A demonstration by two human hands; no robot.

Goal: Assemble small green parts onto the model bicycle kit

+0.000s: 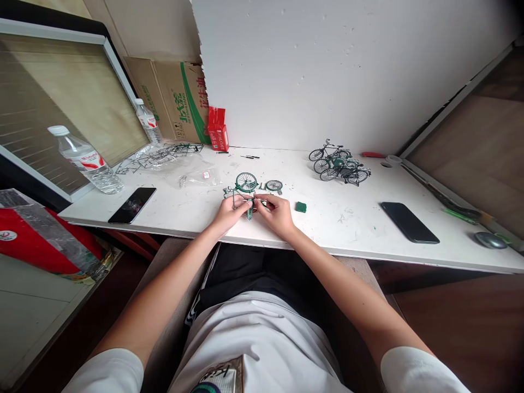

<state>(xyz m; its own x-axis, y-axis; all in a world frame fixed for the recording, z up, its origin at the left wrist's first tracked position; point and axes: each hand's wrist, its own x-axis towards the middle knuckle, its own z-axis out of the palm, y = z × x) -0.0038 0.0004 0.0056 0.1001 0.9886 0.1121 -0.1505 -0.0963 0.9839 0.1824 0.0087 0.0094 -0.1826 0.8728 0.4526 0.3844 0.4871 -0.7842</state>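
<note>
A partly built green model bicycle (pixel 234 191) is between my hands, just above the white desk's front edge. My left hand (pixel 230 212) is closed around its frame, with the handlebar end pointing left. Thumb and fingertips of my right hand (pixel 277 212) pinch a small dark bicycle part against the frame; its shape is mostly hidden. A green curved mudguard piece (pixel 250 212) shows below the fingertips. Just beyond the hands is a green-rimmed spoked wheel (pixel 246 182); whether it is attached is unclear. Another spoked wheel (pixel 274 186) lies flat beside tiny loose pieces (pixel 262 186).
Right of my hands sits a small green block (pixel 301 207). Several finished model bicycles (pixel 338 164) stand behind it. Phones (pixel 409 222) (pixel 132 205) lie at both sides. Bottles (pixel 88 159), part sprues (pixel 159 158), a red box (pixel 218 129) and thin screwdrivers (pixel 249 157) occupy the left and back.
</note>
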